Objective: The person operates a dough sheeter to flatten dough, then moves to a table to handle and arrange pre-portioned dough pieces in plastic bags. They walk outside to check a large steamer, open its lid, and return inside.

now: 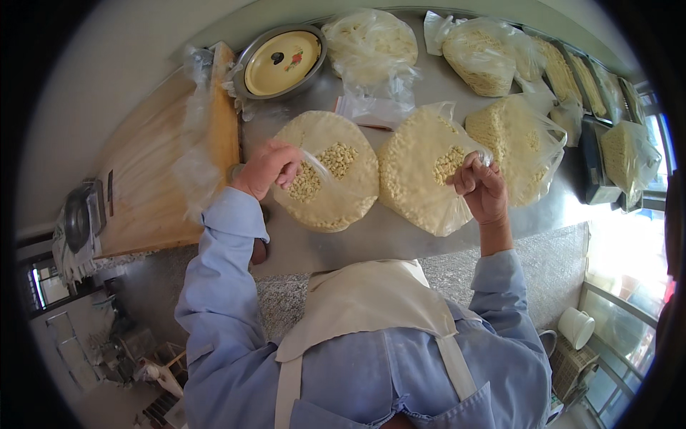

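Note:
Two clear plastic bags full of small pale-yellow pieces, perhaps cut dough, stand side by side before me, both with open mouths. My left hand (270,170) is closed at the left rim of the left bag (325,207), and a twisted strip of its film runs from beside my fingers across the mouth. Over the right side of the middle bag (414,193), my right hand (484,187) is raised, thumb and fingers pinching a gathered piece of clear film. That film appears to belong to the middle bag. Another filled bag (507,136) stands just beyond my right hand.
A wooden board (157,164) with a raised edge lies left. Along the back are a lidded metal basin (282,63), a bag of pale dough (375,46) and a bag of noodles (479,61). A dark scale-like device (599,164) stands right, near another filled bag (629,154).

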`<state>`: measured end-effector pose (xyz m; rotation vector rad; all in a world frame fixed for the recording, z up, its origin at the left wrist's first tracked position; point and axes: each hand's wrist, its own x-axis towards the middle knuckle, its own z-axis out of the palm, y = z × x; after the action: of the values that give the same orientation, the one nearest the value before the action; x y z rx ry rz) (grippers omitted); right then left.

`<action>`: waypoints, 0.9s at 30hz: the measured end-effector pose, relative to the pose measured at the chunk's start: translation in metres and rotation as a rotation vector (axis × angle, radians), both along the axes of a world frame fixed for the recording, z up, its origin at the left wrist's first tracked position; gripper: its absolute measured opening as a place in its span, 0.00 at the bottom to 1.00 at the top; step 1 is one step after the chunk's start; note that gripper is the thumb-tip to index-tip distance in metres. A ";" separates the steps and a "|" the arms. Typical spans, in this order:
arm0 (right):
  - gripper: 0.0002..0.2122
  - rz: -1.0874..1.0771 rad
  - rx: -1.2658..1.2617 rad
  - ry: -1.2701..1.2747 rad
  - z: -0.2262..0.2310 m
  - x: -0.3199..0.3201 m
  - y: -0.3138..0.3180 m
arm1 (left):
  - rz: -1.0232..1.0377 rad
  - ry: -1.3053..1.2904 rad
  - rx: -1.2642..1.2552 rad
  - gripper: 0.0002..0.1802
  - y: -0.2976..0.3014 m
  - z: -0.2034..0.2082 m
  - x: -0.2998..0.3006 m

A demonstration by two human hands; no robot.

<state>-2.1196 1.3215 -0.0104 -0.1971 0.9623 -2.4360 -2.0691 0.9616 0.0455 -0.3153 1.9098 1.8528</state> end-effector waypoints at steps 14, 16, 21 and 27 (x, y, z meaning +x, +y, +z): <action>0.11 0.098 -0.088 -0.080 0.007 -0.013 0.002 | 0.559 0.142 0.179 0.16 0.094 0.048 0.052; 0.11 0.107 -0.090 -0.062 0.009 -0.016 0.002 | 0.646 0.182 0.167 0.16 0.099 0.066 0.074; 0.11 0.035 -0.040 -0.009 0.015 -0.014 -0.001 | 0.864 0.400 0.284 0.14 0.107 0.119 0.148; 0.13 0.256 -0.193 0.226 0.055 0.009 -0.010 | 0.933 0.604 0.551 0.12 0.099 0.163 0.236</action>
<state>-2.1102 1.3113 0.0446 -0.6358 0.7390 -2.2987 -1.8326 1.0609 0.2085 -0.5651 1.5596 3.3057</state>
